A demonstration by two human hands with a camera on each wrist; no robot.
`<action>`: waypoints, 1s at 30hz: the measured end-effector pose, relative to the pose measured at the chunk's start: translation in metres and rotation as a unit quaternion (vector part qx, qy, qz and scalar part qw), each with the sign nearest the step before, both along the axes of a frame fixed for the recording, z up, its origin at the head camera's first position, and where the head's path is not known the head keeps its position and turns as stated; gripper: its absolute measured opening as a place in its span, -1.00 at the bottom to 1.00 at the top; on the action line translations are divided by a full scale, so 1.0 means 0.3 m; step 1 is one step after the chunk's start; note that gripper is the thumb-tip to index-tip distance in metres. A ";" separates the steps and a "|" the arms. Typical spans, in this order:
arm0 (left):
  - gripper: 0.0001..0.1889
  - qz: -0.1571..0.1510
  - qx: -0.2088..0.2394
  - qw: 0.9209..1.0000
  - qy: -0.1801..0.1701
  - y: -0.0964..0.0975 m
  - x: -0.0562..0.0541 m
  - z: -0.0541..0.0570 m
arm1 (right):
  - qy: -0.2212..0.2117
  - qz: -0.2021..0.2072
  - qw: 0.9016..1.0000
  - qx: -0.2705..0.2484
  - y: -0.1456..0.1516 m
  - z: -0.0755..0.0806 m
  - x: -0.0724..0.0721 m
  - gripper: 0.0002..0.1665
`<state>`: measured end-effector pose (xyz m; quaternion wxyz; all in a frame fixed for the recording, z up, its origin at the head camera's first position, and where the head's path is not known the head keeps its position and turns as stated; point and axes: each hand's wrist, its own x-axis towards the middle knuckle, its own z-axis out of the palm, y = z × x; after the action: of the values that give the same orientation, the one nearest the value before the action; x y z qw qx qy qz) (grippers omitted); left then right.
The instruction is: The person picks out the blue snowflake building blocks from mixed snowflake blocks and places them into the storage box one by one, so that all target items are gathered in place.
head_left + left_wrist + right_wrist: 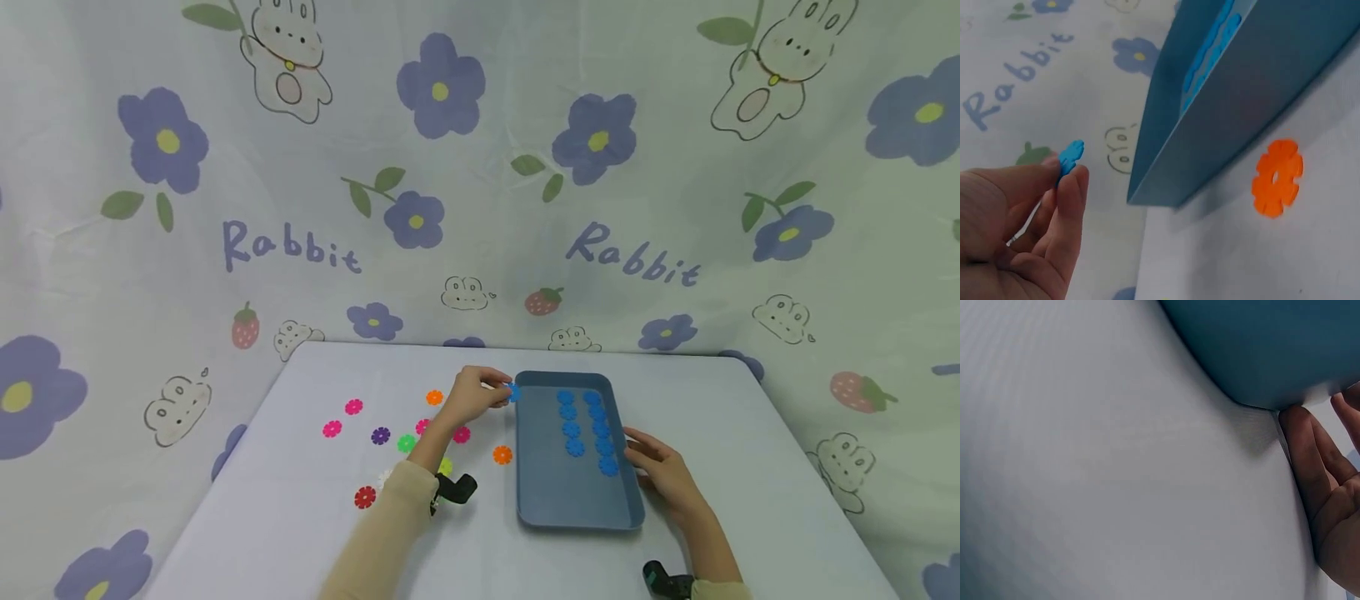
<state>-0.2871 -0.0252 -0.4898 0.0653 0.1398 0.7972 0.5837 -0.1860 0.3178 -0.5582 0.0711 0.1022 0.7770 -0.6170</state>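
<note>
My left hand (pixel 474 394) pinches a blue notched plastic disc (pixel 1071 156) between thumb and fingertips, just outside the left rim of the grey-blue tray (pixel 573 504). Two columns of similar blue discs (pixel 572 429) lie inside the tray, toward its right half. Against the tray's right outer side, my right hand (pixel 666 473) rests with its fingers extended. In the right wrist view its fingers (pixel 1302 447) touch the tray near a lower corner; part of that hand is cut off by the frame edge.
Loose discs lie left of the tray on the white table: an orange disc (pixel 502 455) close to it, a purple disc (pixel 381 436), a red disc (pixel 365 497), and several pink, green and yellow ones, some partly behind my left arm. A rabbit-print curtain (pixel 480 183) hangs behind the table.
</note>
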 end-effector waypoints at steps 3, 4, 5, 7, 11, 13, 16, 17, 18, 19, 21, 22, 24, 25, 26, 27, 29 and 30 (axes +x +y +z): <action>-0.77 -0.011 -0.001 1.000 -0.004 0.015 0.013 -0.003 | -0.001 0.001 1.000 0.001 -0.005 0.003 -0.002 -0.32; -0.77 -0.015 0.001 1.000 -0.006 0.021 0.018 -0.003 | -0.001 0.001 1.000 0.001 -0.006 0.004 -0.003 -0.32; -0.78 -0.016 0.002 1.000 -0.009 0.026 0.022 -0.005 | 0.000 0.002 1.000 0.000 -0.008 0.005 -0.005 -0.32; -0.78 -0.019 0.005 1.000 -0.014 0.037 0.031 -0.004 | 0.000 0.007 1.000 -0.004 -0.013 0.007 -0.007 -0.31; -0.79 -0.029 0.002 0.999 -0.023 0.067 0.051 0.003 | 0.000 0.007 1.000 -0.004 -0.014 0.012 -0.006 -0.32; -0.80 -0.040 0.002 0.999 -0.022 0.086 0.058 0.004 | -0.001 0.004 1.000 0.000 -0.011 0.012 -0.003 -0.32; -0.80 -0.056 -0.005 0.998 -0.018 0.117 0.061 -0.007 | -0.003 -0.002 1.000 0.001 -0.004 0.010 0.001 -0.33; -0.80 -0.059 -0.008 0.998 -0.016 0.126 0.062 -0.008 | -0.003 -0.001 1.000 0.001 -0.001 0.010 0.001 -0.32; -0.81 -0.063 -0.010 0.998 -0.015 0.134 0.063 -0.011 | -0.004 -0.001 1.000 0.000 0.000 0.010 0.001 -0.32; -0.81 -0.066 -0.013 0.998 -0.014 0.142 0.064 -0.012 | -0.005 -0.002 1.000 0.000 0.002 0.009 0.000 -0.31; -0.81 -0.070 -0.015 0.997 -0.016 0.155 0.070 -0.016 | -0.006 -0.002 1.000 -0.001 0.002 0.007 0.000 -0.31; -0.82 -0.070 -0.015 0.997 -0.017 0.161 0.073 -0.017 | -0.006 -0.002 1.000 -0.001 0.001 0.007 0.001 -0.31; -0.82 -0.074 -0.011 0.997 -0.019 0.172 0.078 -0.023 | -0.007 -0.002 1.000 -0.001 -0.001 0.008 0.003 -0.31; -0.81 -0.075 -0.009 0.997 -0.021 0.177 0.081 -0.026 | -0.007 -0.001 1.000 0.000 -0.002 0.008 0.004 -0.31; -0.80 -0.076 -0.007 0.997 -0.024 0.183 0.084 -0.028 | -0.006 0.000 1.000 -0.002 -0.003 0.009 0.005 -0.31; -0.80 -0.079 -0.005 0.997 -0.025 0.189 0.085 -0.031 | -0.006 0.000 1.000 -0.003 -0.004 0.010 0.005 -0.32; -0.79 -0.085 -0.005 0.996 -0.028 0.200 0.089 -0.033 | -0.005 0.000 1.000 -0.004 -0.006 0.012 0.004 -0.33; -0.79 -0.087 -0.004 0.996 -0.029 0.205 0.090 -0.035 | -0.004 0.000 1.000 -0.006 -0.007 0.012 0.002 -0.32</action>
<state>-0.2602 0.0364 -0.5004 0.1395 0.1919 0.7823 0.5759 -0.1854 0.3156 -0.5546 0.0750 0.1038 0.7733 -0.6210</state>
